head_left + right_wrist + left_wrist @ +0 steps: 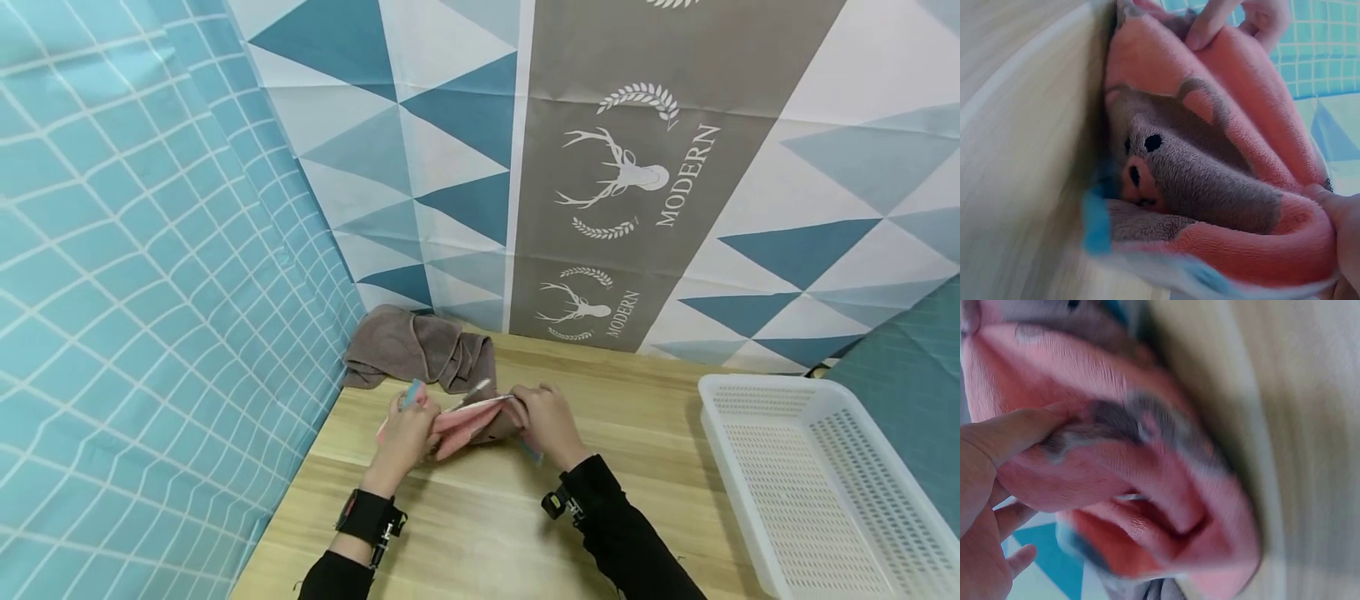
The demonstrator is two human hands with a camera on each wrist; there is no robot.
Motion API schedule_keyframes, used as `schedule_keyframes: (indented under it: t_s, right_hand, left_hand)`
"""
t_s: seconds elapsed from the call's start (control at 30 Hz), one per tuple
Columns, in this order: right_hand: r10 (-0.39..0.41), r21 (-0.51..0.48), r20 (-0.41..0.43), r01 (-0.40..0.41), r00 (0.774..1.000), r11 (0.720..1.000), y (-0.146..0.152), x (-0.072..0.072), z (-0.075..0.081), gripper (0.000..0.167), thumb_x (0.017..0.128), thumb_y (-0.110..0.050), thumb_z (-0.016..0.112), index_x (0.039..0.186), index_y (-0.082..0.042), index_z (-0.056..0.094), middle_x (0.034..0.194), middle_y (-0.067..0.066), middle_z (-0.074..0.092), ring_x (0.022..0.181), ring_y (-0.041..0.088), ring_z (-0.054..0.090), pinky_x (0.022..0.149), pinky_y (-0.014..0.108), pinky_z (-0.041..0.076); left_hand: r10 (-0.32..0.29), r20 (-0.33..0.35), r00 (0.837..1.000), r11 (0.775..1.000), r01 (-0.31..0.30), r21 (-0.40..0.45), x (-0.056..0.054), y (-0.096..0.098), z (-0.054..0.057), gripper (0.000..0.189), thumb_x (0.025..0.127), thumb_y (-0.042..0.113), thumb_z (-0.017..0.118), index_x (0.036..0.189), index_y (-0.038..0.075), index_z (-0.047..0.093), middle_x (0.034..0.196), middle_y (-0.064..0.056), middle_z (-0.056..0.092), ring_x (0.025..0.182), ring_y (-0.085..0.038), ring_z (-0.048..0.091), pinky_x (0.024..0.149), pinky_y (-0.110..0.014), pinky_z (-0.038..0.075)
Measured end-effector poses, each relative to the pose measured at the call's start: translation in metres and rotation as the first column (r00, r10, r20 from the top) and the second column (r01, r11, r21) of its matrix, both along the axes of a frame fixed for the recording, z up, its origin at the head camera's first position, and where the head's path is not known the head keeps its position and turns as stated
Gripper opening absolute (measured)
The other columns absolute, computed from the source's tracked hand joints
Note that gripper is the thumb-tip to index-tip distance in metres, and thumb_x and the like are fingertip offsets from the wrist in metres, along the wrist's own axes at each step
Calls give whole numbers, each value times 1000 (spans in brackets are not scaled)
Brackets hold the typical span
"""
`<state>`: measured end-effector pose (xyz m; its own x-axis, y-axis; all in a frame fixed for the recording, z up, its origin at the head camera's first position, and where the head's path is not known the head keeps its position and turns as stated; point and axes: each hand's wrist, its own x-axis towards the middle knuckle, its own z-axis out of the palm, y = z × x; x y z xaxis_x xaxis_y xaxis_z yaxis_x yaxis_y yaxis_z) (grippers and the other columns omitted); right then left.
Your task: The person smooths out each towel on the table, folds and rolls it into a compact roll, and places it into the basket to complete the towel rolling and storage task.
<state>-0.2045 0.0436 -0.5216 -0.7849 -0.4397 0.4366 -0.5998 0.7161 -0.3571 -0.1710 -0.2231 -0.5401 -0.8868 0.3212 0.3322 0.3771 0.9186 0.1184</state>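
Note:
A pink plush towel (459,427) with a grey-brown bear face and blue edging is bunched up and held between both hands just above the table. On its left side my left hand (405,435) grips the fabric, thumb (1029,431) pressed over a fold. My right hand (551,421) pinches the towel's right upper edge. In the right wrist view the bear face (1204,172) shows inside a deep fold, its lower part close to the tabletop. Parts of the right hand's fingers are hidden by the cloth.
A brown towel (408,346) lies crumpled at the table's back left, right behind the pink one. To the right stands a white plastic basket (795,475). Blue-checked cloth (150,275) hangs along the left side, and a patterned cloth (465,167) covers the back.

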Motion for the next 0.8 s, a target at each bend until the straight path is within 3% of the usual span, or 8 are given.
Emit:
schedule_keyframes:
  t_s: [0.13, 0.27, 0.47, 0.57, 0.7, 0.8]
  right_hand:
    - [-13, -75, 55, 17, 998, 997, 12, 7, 3, 10, 99, -17, 62, 91, -19, 66, 70, -7, 64, 62, 10, 62, 63, 30, 51]
    - [-33, -81, 107, 42, 994, 996, 24, 13, 10, 16, 101, -26, 60, 86, -21, 64, 65, -10, 58, 55, 6, 54, 59, 27, 44]
    - [-29, -85, 302, 57, 953, 995, 51, 24, 26, 32, 100, -41, 58, 73, -26, 52, 54, -10, 40, 48, 5, 40, 60, 25, 38]
    - [-31, -104, 295, 64, 955, 993, 66, 30, 33, 38, 99, -46, 57, 68, -25, 48, 55, -12, 33, 49, 3, 34, 57, 23, 35]
    - [-20, -124, 251, 52, 968, 991, 85, 37, 39, 44, 99, -47, 56, 64, -24, 43, 57, -13, 23, 50, 2, 23, 55, 22, 27]
    - [-13, -127, 240, 45, 971, 991, 98, 42, 45, 46, 99, -47, 55, 63, -24, 40, 59, -13, 20, 52, 2, 20, 55, 23, 25]
  left_hand:
    - [19, -4, 1000, 1000, -19, -1, 4, -7, 11, 39, 66, 15, 92, 73, 15, 54, 59, 3, 50, 67, -22, 60, 106, -64, 34]
    - [19, -30, 999, 1000, -19, 3, 10, -13, 20, 42, 65, 14, 93, 70, 15, 51, 55, 4, 46, 63, -23, 58, 105, -65, 34]
    - [83, -74, 994, 997, -83, -1, 11, -23, 36, 40, 60, 8, 92, 71, 13, 54, 63, -6, 63, 67, -29, 64, 98, -65, 40]
    - [102, -91, 991, 995, -101, 14, 13, -27, 45, 39, 60, 0, 90, 71, 13, 56, 65, -7, 66, 68, -29, 66, 98, -65, 40]
    - [64, -130, 989, 997, -58, 47, 19, -31, 55, 36, 64, -5, 86, 73, 13, 57, 64, -6, 65, 64, -28, 65, 99, -65, 40]
    - [47, -159, 986, 998, -39, 51, 24, -31, 63, 34, 66, 1, 88, 73, 13, 56, 60, -4, 63, 59, -26, 64, 98, -64, 41]
